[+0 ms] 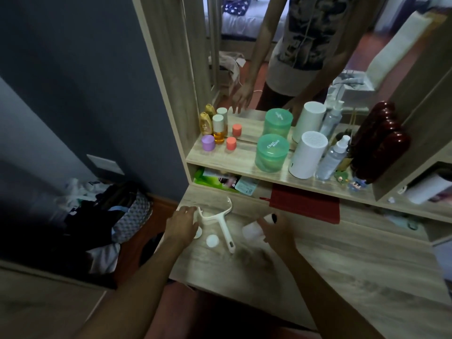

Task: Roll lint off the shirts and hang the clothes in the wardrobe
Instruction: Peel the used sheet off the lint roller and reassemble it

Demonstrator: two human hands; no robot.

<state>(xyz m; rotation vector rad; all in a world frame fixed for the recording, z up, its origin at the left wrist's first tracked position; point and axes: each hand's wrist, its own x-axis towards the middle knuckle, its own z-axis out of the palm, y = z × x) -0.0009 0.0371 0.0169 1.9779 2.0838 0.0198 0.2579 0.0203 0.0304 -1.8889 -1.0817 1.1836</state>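
A white lint roller frame (223,220), its fork empty, lies on the wooden dressing table (342,260). My left hand (182,225) rests at the fork's left end, fingers touching it. Two small white round caps (212,240) sit beside the handle; one is half hidden under that hand. My right hand (275,228) is closed around a white roll (252,231) just right of the handle. No shirts lie on the table.
A shelf above holds small bottles (218,128), two green tubs (270,152), a white cylinder (307,155), a spray bottle (333,157) and a dark red object (381,143). A red folder (305,203) sits under the shelf. A mirror reflects me. Bags and clothes (117,211) pile on the floor, left.
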